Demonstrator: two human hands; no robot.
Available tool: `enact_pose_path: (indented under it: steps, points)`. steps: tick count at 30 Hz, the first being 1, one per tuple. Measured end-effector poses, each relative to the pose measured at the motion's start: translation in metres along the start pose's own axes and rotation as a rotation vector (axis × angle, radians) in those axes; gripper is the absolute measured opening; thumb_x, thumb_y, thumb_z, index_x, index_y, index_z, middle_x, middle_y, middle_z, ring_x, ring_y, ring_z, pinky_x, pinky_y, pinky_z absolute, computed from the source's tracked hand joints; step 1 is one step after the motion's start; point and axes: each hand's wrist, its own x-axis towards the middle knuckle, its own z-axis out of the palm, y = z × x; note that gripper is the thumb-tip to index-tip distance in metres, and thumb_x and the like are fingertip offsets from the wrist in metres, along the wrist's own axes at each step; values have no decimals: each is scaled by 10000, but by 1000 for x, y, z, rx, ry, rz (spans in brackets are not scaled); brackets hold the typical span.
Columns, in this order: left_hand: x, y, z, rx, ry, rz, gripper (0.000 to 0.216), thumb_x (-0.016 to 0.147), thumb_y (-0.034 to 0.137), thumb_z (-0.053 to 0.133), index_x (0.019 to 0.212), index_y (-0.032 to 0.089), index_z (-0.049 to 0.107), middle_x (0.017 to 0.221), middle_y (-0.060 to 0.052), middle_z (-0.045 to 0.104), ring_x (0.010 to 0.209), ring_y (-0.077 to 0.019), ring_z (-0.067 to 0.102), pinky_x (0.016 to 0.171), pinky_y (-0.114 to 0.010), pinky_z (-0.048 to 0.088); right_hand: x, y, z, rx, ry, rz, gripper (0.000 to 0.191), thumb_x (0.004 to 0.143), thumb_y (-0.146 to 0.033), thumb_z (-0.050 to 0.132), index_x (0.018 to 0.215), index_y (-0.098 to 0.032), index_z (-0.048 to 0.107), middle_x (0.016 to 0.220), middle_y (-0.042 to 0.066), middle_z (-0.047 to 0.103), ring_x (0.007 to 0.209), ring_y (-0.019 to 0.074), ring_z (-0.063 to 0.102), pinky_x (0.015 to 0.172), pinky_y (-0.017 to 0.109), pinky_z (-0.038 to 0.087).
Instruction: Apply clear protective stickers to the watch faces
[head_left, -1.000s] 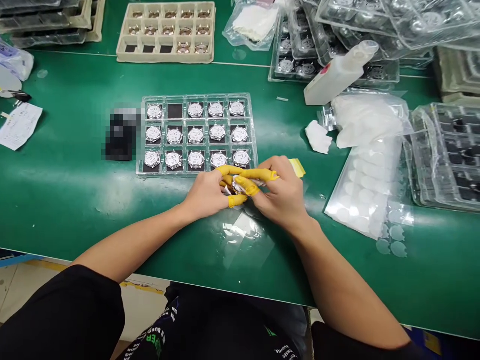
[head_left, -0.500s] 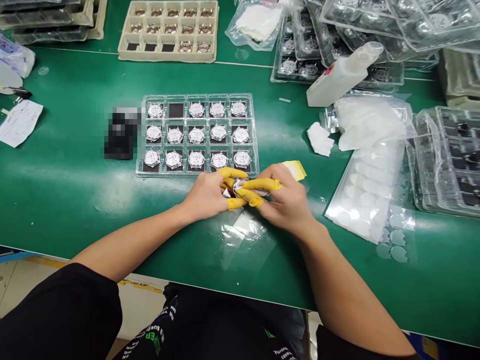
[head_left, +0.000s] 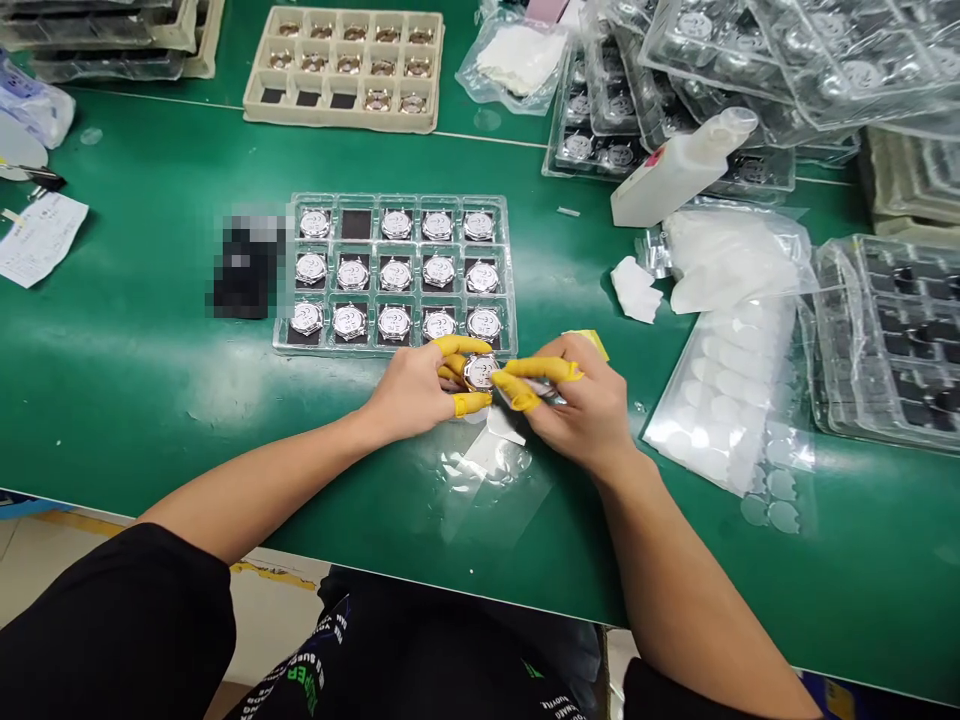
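Observation:
My left hand (head_left: 420,385), with yellow finger cots on its fingertips, grips a silver watch case (head_left: 480,372) by its edges. The round back, with printed marks on it, faces up. On its right side my right hand (head_left: 581,395), also in yellow finger cots, is closed in a pinch close to the case. A slim pale thing shows under those fingers, too hidden to name. Just beyond both hands lies a clear plastic tray (head_left: 513,300) of similar watch cases, back side up, with one bare black compartment in the far row. Clear film (head_left: 480,480) lies below the hands.
A beige tray (head_left: 251,112) of rose-coloured cases sits at the back. To the right are a white bottle (head_left: 667,175), crumpled white paper (head_left: 636,290), a sheet of round film stickers (head_left: 720,390) and stacked clear trays (head_left: 825,340). A paper slip (head_left: 45,240) lies far left.
The watch case has turned from edge-on to show its back. My right hand has drawn slightly right, away from it. The camera view has shifted a little.

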Motion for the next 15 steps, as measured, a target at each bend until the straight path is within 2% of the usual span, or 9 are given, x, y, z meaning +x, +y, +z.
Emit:
enact_pose_path:
  steps: [2,5,7,9,12,15]
  points:
    - [0,-1,0,-20,-16,-3,555,717,143,857,1256,187,731,908,-18,788,764,-117,754,741,-232,658,-1,0,2,43,-20,3,96,949,-209,716,1032,-252,696,836,20,604,719,156,564,608,316,448]
    - [1,-1,1,-55,-2,9,556,718,139,865,1255,178,725,909,-22,794,803,-129,774,787,-247,679,-3,10,0,-72,9,156,56,975,-263,684,1010,-235,718,880,51,627,767,183,589,639,346,453]
    - [0,-2,1,-61,21,39,570,716,155,877,1264,185,724,916,-21,800,825,-134,781,830,-265,690,-5,21,-9,-181,16,232,94,965,-309,699,1001,-232,739,937,81,656,861,227,605,722,390,472]
    - [-2,-2,1,-44,33,98,564,724,190,885,1267,196,731,945,-22,809,858,-140,790,900,-297,695,-7,29,-22,-191,-2,268,148,951,-353,717,1045,-244,754,1036,101,698,978,266,618,827,439,493]
    - [-4,-4,1,16,44,218,526,759,250,877,1264,205,737,1026,-33,820,919,-159,800,979,-344,689,-7,28,-36,5,-136,326,253,938,-390,730,1159,-269,753,1115,86,751,1036,263,649,868,439,525]
    - [-5,-8,0,98,58,356,485,793,281,858,1256,197,740,1079,-48,823,936,-168,802,953,-338,696,-4,16,-37,203,-290,418,272,921,-375,734,1165,-259,761,1019,61,783,929,224,682,800,389,556]
